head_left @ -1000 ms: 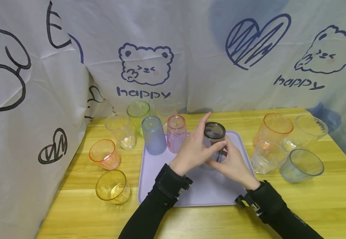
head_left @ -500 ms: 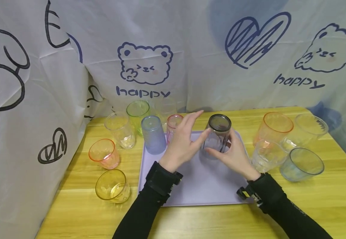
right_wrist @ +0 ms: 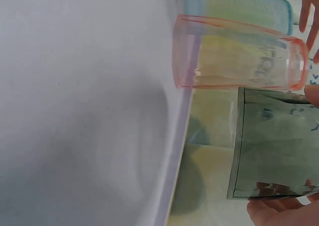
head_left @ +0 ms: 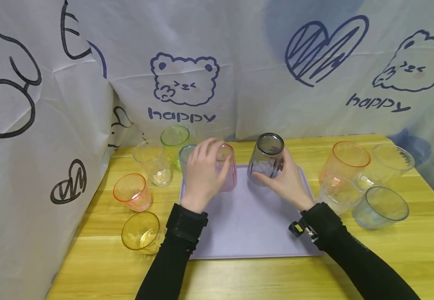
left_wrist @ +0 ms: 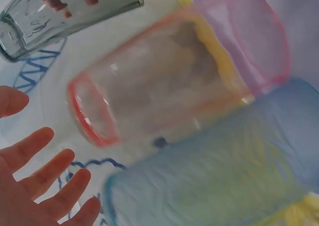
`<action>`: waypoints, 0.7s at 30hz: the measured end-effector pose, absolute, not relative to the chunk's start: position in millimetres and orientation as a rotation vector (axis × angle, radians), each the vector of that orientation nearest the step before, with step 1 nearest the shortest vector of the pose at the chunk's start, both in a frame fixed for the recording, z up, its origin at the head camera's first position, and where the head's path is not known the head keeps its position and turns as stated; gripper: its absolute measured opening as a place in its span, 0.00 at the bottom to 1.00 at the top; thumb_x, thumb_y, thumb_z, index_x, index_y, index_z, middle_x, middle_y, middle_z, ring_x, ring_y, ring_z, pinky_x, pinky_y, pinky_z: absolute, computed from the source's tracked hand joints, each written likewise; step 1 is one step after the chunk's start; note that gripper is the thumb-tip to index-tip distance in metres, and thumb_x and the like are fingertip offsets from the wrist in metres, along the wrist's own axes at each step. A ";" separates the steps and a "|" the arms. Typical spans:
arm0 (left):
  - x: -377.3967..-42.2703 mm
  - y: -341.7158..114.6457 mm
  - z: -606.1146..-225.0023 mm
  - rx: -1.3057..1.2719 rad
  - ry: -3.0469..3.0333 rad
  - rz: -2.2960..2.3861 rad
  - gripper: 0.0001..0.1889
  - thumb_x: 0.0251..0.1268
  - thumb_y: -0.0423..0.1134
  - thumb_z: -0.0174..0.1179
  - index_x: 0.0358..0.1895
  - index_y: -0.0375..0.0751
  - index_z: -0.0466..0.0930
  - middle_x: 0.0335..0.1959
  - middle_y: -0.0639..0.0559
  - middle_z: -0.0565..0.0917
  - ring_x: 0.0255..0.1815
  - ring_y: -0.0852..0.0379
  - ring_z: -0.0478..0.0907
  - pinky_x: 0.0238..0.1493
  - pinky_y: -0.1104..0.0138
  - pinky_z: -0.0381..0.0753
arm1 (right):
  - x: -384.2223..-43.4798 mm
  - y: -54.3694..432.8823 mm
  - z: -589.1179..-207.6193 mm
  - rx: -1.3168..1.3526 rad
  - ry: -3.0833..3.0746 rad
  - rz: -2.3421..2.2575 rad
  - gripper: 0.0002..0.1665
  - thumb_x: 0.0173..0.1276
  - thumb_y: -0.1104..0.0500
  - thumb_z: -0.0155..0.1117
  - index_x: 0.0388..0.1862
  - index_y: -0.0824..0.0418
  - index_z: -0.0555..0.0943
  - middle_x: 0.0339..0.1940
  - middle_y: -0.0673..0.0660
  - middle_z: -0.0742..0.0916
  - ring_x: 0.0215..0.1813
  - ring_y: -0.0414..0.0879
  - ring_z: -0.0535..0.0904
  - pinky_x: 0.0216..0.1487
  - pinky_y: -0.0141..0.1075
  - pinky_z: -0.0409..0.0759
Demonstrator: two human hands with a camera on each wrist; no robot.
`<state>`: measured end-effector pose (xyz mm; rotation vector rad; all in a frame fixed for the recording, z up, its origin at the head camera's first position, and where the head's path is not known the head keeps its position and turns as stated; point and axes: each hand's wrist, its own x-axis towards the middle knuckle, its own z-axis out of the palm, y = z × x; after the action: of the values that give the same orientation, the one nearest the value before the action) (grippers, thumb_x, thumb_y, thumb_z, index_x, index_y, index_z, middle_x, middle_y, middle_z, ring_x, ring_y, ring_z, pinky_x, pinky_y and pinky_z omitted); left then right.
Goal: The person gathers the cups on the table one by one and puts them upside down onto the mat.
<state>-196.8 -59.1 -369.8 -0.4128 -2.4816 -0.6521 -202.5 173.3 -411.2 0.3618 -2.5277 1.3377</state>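
My right hand grips a dark grey glass, thumb and fingers on its opposite sides. The glass is upside down, its rim raised off the lilac tray in the right wrist view. My left hand is over the tray's left part, fingers spread and mostly straight. It stands before an upside-down pink glass and an upside-down blue glass, partly hiding both in the head view. A gap shows between the left fingertips and these two glasses in the left wrist view.
Left of the tray stand a yellow glass, an orange-rimmed glass, a clear glass and a green glass. To its right are an orange glass, clear glasses and a grey-blue glass. A printed curtain hangs behind.
My left hand has left the grey glass and moved left to the pink and blue glasses. My right hand has kept its grip and carried the grey glass up and slightly left.
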 end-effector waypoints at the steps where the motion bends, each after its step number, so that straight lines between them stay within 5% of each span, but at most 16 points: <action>1: -196.9 -62.3 -371.8 -0.399 -2.493 -0.638 0.21 0.70 0.47 0.60 0.62 0.43 0.78 0.64 0.43 0.79 0.67 0.42 0.75 0.70 0.47 0.73 | -204.6 171.8 -412.0 0.365 -2.534 1.342 0.51 0.53 0.56 0.81 0.71 0.63 0.63 0.58 0.64 0.81 0.52 0.56 0.78 0.47 0.44 0.77; 10: -196.9 -80.6 -386.6 -0.353 -2.537 -0.551 0.24 0.67 0.49 0.65 0.63 0.44 0.78 0.64 0.42 0.79 0.67 0.41 0.74 0.74 0.47 0.69 | -219.0 163.1 -419.5 0.297 -2.686 1.382 0.47 0.56 0.56 0.79 0.68 0.67 0.63 0.61 0.68 0.79 0.62 0.62 0.76 0.62 0.56 0.77; 21: -197.9 -82.1 -392.1 -0.333 -2.532 -0.480 0.25 0.65 0.51 0.67 0.60 0.43 0.80 0.62 0.42 0.80 0.66 0.42 0.75 0.72 0.48 0.71 | -225.2 152.7 -433.1 0.305 -2.752 1.404 0.45 0.54 0.57 0.80 0.64 0.67 0.65 0.56 0.68 0.80 0.57 0.61 0.78 0.56 0.51 0.77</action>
<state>-197.9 -82.1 -392.1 -0.3331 -2.5324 -0.4802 -225.2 152.7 -433.1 0.3046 -2.7520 1.4037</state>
